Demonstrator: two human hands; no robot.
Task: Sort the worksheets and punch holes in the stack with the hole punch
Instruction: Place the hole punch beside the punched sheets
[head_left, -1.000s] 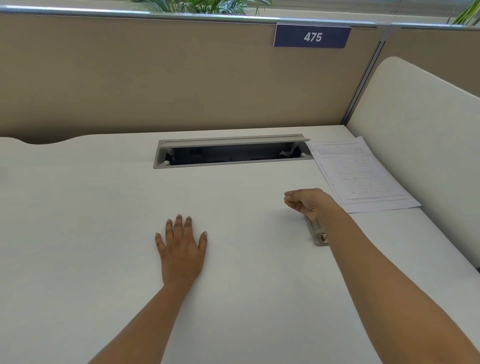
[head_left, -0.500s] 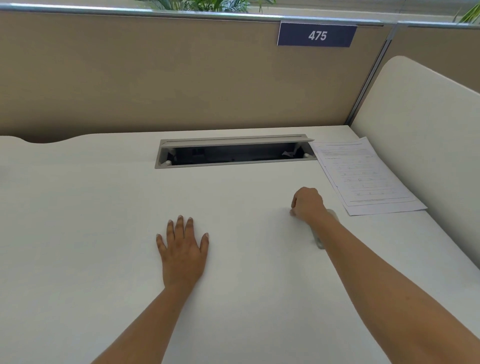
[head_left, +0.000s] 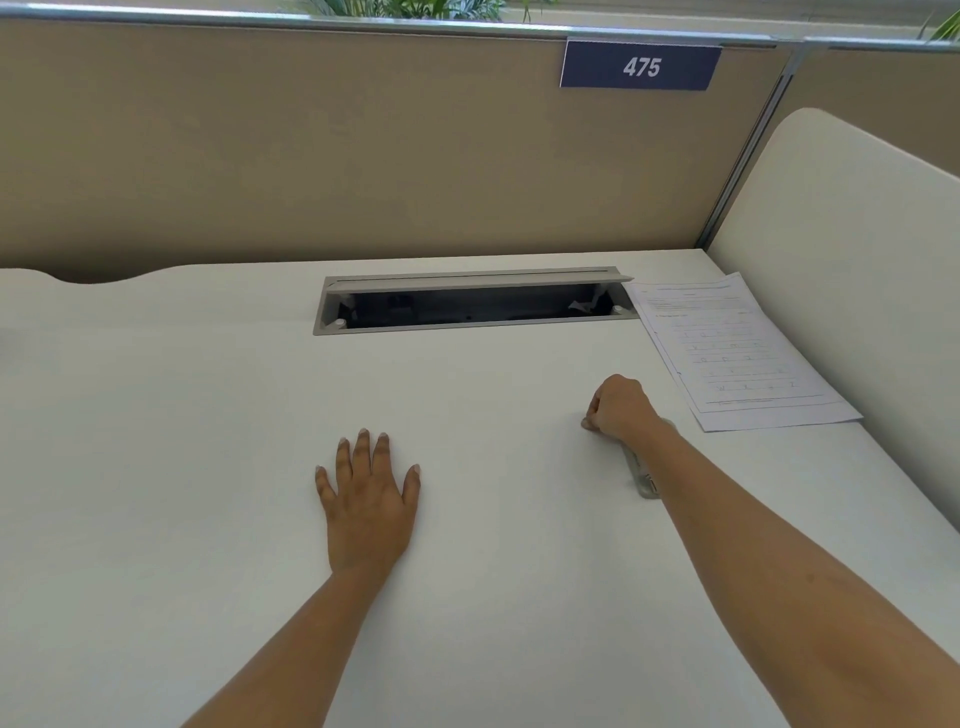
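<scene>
A stack of printed worksheets lies at the desk's far right, against the side panel. A small grey hole punch lies on the white desk, left of and nearer than the sheets. Most of it is hidden under my right wrist. My right hand is curled into a fist over the punch's far end, with its fingertips down on the desk. My left hand lies flat, palm down and fingers spread, on the bare desk at centre.
An open grey cable tray is set into the desk at the back centre. A tan partition with a "475" sign closes the far side. A cream side panel bounds the right.
My right hand has turned down and closed into a fist over the hole punch. The left hand, the punch and the worksheets have stayed where they were.
</scene>
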